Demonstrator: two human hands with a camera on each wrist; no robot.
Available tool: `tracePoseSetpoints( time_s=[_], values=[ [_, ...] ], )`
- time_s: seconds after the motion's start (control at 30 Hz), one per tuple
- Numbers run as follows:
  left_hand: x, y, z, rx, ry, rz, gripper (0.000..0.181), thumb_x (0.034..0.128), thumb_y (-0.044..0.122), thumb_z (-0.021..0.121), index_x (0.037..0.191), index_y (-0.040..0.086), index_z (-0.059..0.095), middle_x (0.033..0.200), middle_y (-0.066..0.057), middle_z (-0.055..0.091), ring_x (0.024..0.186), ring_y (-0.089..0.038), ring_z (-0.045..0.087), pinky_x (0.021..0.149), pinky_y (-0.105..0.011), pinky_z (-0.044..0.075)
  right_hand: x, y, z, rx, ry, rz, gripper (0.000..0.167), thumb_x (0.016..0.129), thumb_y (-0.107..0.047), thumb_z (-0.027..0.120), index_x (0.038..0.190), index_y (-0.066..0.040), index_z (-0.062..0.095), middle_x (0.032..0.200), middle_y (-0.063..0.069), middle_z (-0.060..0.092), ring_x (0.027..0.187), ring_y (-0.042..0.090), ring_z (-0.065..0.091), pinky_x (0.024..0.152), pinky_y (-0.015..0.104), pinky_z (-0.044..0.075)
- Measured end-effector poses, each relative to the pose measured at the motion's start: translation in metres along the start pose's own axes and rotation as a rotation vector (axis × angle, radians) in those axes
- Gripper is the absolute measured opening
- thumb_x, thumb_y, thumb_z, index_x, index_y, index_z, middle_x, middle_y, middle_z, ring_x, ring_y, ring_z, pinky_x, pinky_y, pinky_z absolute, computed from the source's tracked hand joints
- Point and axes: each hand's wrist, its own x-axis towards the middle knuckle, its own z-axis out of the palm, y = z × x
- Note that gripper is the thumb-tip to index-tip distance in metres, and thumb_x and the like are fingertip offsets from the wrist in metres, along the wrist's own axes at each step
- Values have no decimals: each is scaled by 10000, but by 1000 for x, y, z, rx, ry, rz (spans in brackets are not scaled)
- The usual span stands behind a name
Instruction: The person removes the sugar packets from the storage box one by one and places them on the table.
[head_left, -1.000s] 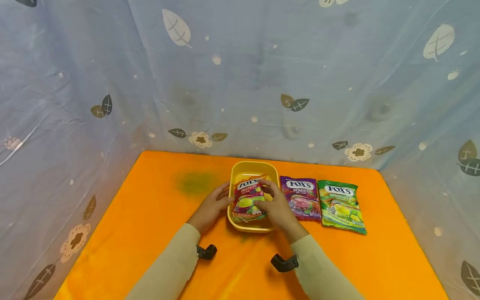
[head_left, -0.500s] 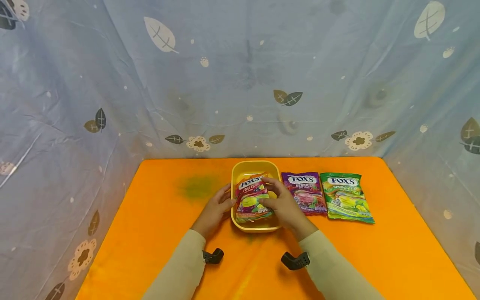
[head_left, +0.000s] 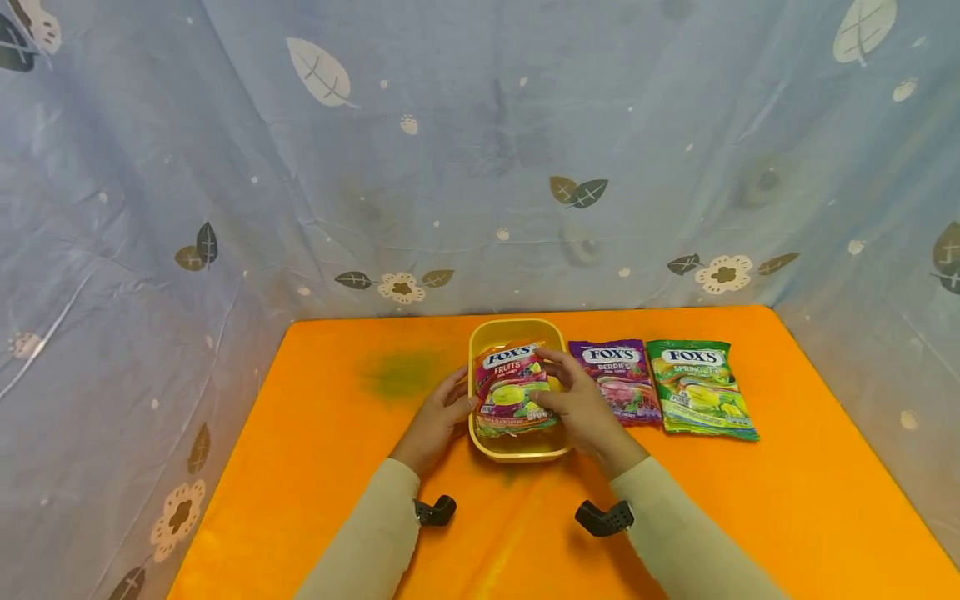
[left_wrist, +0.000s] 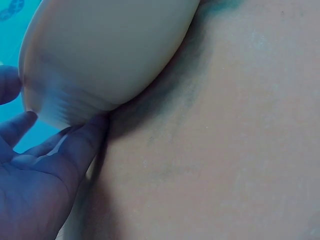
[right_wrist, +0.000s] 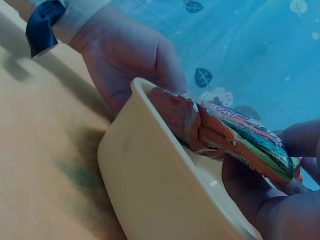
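A red and orange Fox's Fruits candy bag [head_left: 506, 396] lies tilted within a yellow plastic tub [head_left: 521, 457]. My right hand [head_left: 588, 414] pinches the bag by its right side, thumb on one face and fingers on the other. The right wrist view has the bag [right_wrist: 220, 132] slanting above the tub's [right_wrist: 145, 165] rim. My left hand [head_left: 437, 421] holds the tub's left side. Close up in the left wrist view, the left hand's fingers [left_wrist: 82, 145] touch the outer wall of the tub [left_wrist: 115, 45].
Right of the tub lie a purple Fox's Berries bag [head_left: 618, 387], partly behind my right hand, and a green Fox's Spring Tea bag [head_left: 702, 392]. Everything rests on an orange-covered table [head_left: 795, 492]. A blue printed curtain [head_left: 480, 150] stands at the back and sides.
The head view has tilted and shifted slightly. Both hands, the tub and the candy bag keep nearly the same places relative to one another.
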Motion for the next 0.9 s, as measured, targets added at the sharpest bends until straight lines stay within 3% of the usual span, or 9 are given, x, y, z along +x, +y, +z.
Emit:
tracePoseSetpoints(
  time_s=[0.3,0.9],
  values=[
    [1,-2,-1,4,-3,-7,707,1115,292,659,1732,225,321,1687,-131,421,1410,-339,564,1119,-518,500,-2,-5,-1,29,7,-17,691,1023,87,671,1640,-134,451,1530,193,476,1361,395,527,976,367,600],
    [3,0,1,41,21,-11,688,1117,230,630,1732,187,323,1685,-160,423,1397,-372,575,1096,-520,514,-4,-12,-14,62,-6,-94,700,1026,117,643,1651,-94,407,1619,172,372,1437,329,340,980,285,578]
  ],
)
